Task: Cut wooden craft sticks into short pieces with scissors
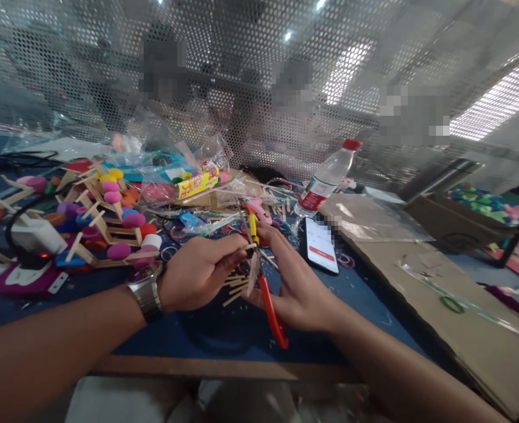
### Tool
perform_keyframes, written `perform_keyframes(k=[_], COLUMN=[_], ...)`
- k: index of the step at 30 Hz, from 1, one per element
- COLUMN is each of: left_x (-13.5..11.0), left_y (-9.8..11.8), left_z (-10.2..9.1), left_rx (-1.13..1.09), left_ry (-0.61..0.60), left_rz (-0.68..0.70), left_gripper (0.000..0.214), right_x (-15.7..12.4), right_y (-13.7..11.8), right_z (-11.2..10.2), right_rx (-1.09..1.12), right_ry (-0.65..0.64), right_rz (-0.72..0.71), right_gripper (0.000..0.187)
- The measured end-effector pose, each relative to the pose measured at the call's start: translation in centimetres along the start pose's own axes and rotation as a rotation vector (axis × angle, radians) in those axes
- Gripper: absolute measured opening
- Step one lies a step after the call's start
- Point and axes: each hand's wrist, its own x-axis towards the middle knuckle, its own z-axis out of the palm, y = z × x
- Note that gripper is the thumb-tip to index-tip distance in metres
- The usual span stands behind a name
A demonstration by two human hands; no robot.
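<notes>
My left hand [201,267], wearing a metal watch, is closed in a pinch on a small wooden stick [250,247]. My right hand [301,282] holds a pair of pliers with a red handle [272,314]; its fingers curve around the far side of the tool. The stick's end meets the tool between the two hands, though the jaws are partly hidden. Something yellow [253,226] shows just beyond my fingertips; whether it belongs to the pliers I cannot tell. Under the hands, several short cut wooden sticks [235,288] lie on the blue tabletop [188,335].
Stick-and-foam pieces [120,226] crowd the left, beside a white charger plug [39,235]. A yellow-wrapped tube [198,181] and a pink glue gun [259,210] lie behind. To the right are a phone [321,247], a water bottle [327,182] and cardboard [400,299].
</notes>
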Motion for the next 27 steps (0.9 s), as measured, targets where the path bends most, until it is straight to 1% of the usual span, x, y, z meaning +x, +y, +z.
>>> perform_keyframes(k=[3, 5, 7, 10, 12, 18, 27], left_x=[-0.04, -0.04, -0.01, 0.04, 0.05, 0.02, 0.01], left_y=[0.01, -0.01, -0.07, -0.27, -0.44, -0.69, -0.58], left_z=[0.09, 0.04, -0.06, -0.17, -0.14, 0.02, -0.05], left_rx=[0.018, 0.019, 0.003, -0.061, -0.113, -0.127, -0.123], left_ry=[0.012, 0.026, 0.048, 0.098, 0.128, 0.165, 0.159], left_rz=[-0.017, -0.012, -0.001, 0.038, 0.06, 0.052, 0.054], left_gripper=[0.029, 0.029, 0.027, 0.024, 0.024, 0.027, 0.026], right_x=[-0.1, -0.09, 0.0, 0.26, 0.41, 0.53, 0.45], right_y=[0.09, 0.16, 0.2, 0.11, -0.02, -0.4, -0.37], right_z=[0.06, 0.08, 0.01, -0.24, -0.45, -0.75, -0.74], right_rx=[-0.003, -0.027, -0.056, -0.047, -0.036, -0.038, -0.008], right_ry=[-0.011, -0.003, 0.014, 0.036, 0.056, 0.143, 0.132], right_rz=[-0.01, 0.011, 0.056, 0.132, 0.162, 0.179, 0.195], right_gripper=[0.081, 0.077, 0.068, 0.046, 0.038, 0.042, 0.041])
